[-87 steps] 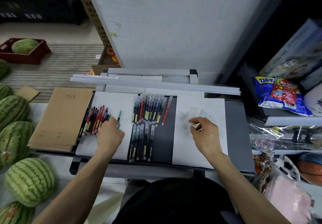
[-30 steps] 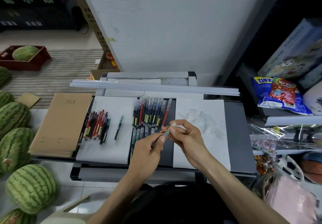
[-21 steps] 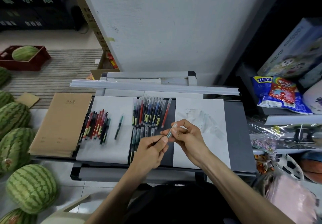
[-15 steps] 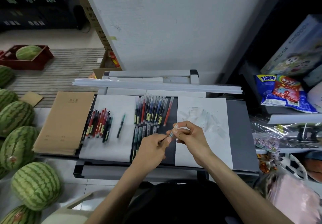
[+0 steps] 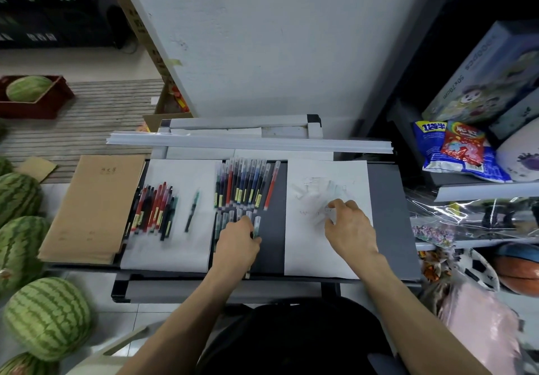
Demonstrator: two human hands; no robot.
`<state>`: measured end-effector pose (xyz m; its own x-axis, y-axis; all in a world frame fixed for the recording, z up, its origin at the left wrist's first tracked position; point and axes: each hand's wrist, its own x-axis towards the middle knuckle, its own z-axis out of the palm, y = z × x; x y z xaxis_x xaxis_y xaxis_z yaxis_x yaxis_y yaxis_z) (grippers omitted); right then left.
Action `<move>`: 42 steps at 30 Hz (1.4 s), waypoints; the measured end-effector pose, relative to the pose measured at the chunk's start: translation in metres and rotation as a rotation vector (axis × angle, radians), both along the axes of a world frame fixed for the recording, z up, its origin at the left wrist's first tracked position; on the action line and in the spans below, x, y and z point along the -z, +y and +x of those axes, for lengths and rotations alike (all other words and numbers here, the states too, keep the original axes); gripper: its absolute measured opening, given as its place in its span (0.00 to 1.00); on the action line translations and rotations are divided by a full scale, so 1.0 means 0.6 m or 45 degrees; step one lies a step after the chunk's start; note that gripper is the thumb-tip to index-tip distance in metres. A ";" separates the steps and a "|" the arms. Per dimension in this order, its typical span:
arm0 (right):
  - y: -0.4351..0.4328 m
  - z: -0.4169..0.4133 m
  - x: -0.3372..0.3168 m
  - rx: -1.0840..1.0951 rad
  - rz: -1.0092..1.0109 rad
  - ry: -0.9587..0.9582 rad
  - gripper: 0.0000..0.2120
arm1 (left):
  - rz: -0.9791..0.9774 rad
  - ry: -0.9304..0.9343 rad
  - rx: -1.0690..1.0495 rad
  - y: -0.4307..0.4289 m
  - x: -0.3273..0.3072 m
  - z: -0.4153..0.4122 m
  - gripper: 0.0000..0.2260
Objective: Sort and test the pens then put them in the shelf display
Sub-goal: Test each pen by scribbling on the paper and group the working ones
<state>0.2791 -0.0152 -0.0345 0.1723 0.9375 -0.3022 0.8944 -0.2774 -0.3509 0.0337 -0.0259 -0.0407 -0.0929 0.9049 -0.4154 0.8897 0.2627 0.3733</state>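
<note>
left hand grips slim translucent plastic pen in lower row on matte dark tray | right hand curled on smooth white paper, grasp unclear

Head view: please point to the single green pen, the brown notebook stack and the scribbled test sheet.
single green pen (image 5: 192, 211), head view, middle of its barrel.
brown notebook stack (image 5: 96, 208), head view, centre of top cover.
scribbled test sheet (image 5: 306, 246), head view, bare lower-left part.
</note>
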 end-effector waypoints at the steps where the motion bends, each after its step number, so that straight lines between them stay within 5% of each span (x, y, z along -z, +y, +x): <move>1: 0.000 -0.001 0.005 -0.009 0.000 0.014 0.17 | -0.011 -0.003 -0.007 0.002 0.001 0.000 0.10; 12: 0.009 -0.001 0.024 -0.029 -0.040 0.067 0.25 | 0.015 0.005 -0.060 0.009 0.009 -0.016 0.10; 25: 0.013 -0.026 0.007 0.172 0.292 0.581 0.10 | 0.369 0.003 -0.302 0.060 -0.006 -0.120 0.08; 31: 0.012 -0.031 -0.026 0.470 0.245 0.990 0.08 | 0.308 0.126 -0.366 0.085 0.031 -0.194 0.17; 42: 0.006 -0.037 -0.035 0.623 0.012 1.120 0.08 | 0.247 0.044 -0.378 0.069 0.056 -0.201 0.10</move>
